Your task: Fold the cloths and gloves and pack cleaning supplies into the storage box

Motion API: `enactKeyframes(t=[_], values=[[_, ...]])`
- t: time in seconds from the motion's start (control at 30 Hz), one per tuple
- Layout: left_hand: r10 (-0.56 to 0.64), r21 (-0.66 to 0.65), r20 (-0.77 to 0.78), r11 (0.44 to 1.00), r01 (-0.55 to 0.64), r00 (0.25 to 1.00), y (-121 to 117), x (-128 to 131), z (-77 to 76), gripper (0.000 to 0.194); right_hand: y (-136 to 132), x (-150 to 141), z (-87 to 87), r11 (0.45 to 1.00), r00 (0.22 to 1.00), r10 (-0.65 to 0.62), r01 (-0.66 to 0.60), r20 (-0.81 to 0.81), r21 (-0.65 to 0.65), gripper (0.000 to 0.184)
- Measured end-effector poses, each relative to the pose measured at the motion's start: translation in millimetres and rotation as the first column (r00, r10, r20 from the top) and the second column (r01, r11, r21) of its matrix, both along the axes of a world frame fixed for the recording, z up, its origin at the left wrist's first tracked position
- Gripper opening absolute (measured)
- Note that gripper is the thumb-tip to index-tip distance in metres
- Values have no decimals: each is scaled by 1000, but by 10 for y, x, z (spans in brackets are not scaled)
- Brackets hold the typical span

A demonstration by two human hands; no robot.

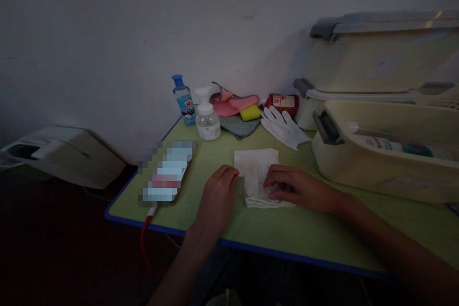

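Observation:
A folded white cloth (256, 158) lies on the green table in front of me, its layers stacked along the near edge and its surface creased. At its left edge, my left hand (219, 196) is closed, with thumb and fingertips pinched together on the border of the cloth. From the right, my right hand (296, 186) rests on top of the cloth. Its fingers are bent and a gap shows between them and the thumb; the fingertips touch the creased part.
The table (322, 244) has a blue edge. A phone (170, 172) with a red cable (144, 239) lies left. Behind stand a blue bottle (185, 105), a clear pump bottle (208, 124), pink slippers (236, 103), a yellow sponge (250, 113) and a white glove (283, 127). An open bin (358, 172) stands right.

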State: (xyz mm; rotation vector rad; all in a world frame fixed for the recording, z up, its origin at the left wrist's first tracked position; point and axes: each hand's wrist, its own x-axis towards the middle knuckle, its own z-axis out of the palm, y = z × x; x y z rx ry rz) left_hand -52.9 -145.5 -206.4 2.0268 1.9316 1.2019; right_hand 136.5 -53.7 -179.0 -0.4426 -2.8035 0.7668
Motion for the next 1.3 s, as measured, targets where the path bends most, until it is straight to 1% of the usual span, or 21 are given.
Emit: enactKeyframes(t=[0.1,0.2,0.5,0.7,0.87,1.3], values=[[-2,44,8,999,1,1000,-2,-4,-16,14,-3,2,3,1000,1000,-1,1,6,2,24],[-8,63,7,998,7,1000,-6,-4,-33,16,-9,0,4,1000,1000,0,0,-1,-1,24],[-42,58,-15,997,42,999,-7,8,-57,22,-17,-12,10,1000,1000,-2,2,-6,-1,22],[-57,80,-40,995,61,998,-5,6,-59,26,-21,-10,11,1000,1000,-13,13,3,-4,25],[-61,92,-32,994,63,998,-8,10,-72,30,-19,-12,4,1000,1000,-8,8,0,-4,26],[-84,64,-53,994,87,995,-18,15,-56,35,-9,-11,-3,1000,1000,-18,19,16,-8,26]])
